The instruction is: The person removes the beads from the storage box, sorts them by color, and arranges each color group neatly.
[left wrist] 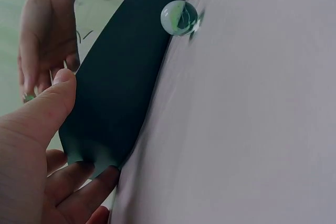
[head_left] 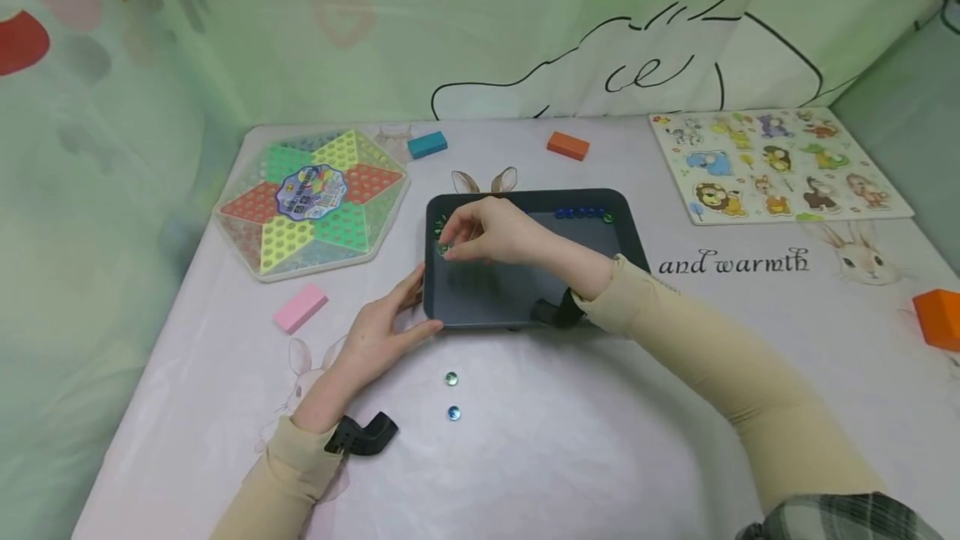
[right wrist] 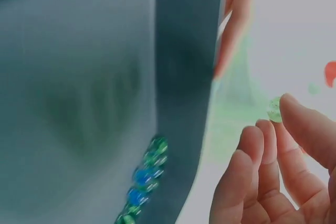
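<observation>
My right hand [head_left: 495, 232] pinches a green glass marble [right wrist: 274, 109] between thumb and fingertip, over the left end of a dark grey tray [head_left: 480, 302]. My left hand [head_left: 378, 338] holds the tray's near left corner, thumb at the front and fingers along the left wall. Green and blue marbles [right wrist: 149, 166] line the tray's left end, partly hidden by the right hand in the head view. Along its far side runs a row of dark blue marbles [head_left: 581, 213] ending in a green marble [head_left: 608, 218]. A green marble [head_left: 452, 378] and a blue marble [head_left: 453, 413] lie on the table in front.
A Chinese checkers board [head_left: 322, 232] lies left of the tray, with a pink block [head_left: 301, 308] below it. Behind the tray sit a blue block [head_left: 427, 145] and an orange block [head_left: 567, 146]. An animal puzzle board [head_left: 780, 190] and another orange block [head_left: 937, 319] are at right.
</observation>
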`<control>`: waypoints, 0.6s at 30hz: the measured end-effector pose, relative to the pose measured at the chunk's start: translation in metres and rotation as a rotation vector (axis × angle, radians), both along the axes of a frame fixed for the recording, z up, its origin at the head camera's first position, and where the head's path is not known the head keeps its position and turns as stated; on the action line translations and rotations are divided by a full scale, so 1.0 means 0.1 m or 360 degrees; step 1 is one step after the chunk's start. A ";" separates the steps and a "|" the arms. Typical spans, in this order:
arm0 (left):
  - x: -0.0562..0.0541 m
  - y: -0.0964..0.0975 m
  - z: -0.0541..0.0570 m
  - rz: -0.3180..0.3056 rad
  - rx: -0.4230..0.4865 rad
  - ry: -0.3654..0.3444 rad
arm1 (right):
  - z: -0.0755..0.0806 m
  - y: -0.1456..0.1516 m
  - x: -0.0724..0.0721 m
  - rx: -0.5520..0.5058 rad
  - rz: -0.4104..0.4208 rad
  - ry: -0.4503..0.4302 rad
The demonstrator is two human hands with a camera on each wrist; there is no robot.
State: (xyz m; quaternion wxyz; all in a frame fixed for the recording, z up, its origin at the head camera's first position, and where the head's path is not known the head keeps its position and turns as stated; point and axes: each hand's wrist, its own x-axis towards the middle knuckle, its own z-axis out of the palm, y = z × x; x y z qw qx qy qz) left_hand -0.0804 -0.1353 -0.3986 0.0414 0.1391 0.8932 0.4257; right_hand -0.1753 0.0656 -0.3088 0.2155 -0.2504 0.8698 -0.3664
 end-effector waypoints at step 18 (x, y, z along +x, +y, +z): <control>0.00 0.00 0.00 0.0004 -0.0018 -0.0011 | -0.19 0.18 0.93 -0.0248 0.0119 0.0021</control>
